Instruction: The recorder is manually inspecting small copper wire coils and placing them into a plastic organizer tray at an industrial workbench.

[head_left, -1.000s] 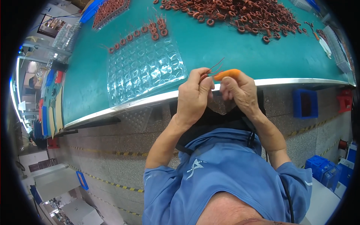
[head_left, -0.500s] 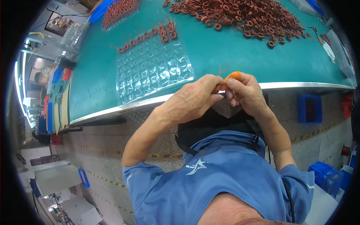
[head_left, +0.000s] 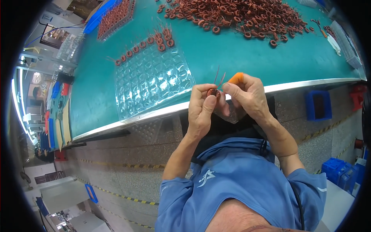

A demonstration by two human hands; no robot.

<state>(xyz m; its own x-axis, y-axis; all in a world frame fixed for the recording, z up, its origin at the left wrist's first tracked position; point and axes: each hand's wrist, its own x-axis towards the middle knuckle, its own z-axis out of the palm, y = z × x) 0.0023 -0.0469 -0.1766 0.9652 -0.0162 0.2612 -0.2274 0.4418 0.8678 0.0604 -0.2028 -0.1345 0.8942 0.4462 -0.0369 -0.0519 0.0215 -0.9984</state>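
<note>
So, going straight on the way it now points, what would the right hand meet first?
Likely the wire-wound ring in the left hand, or its wires; depth from the right hand is unclear.

Ring coil (head_left: 213, 91): closely wound, copper-coloured metal wire, ridged by its turns, with a dull lustre. Tool handle (head_left: 239, 78): orange, smooth, apparently plastic. Moulded tray (head_left: 152, 87): thin transparent plastic, highly glossy, its dimpled surface broken by white glare (brightest toward its right side). Heap of coils (head_left: 239, 19): the same reddish wire, rough in mass. Worktop (head_left: 220, 50): green, smooth, nearly matt sheet with a faint sheen. Edge strip (head_left: 301, 84): bright, smooth, metal-looking trim. Bin (head_left: 309, 106): opaque blue plastic. Crate (head_left: 337, 170): rigid blue plastic with a slight shine. Shirt (head_left: 247, 174): soft blue cloth, matt, creased into folds. Floor (head_left: 143, 181): speckled, stone-like, low in gloss. Floor stripes (head_left: 131, 199): flat, matt, yellow-and-black, tape-like.
</note>
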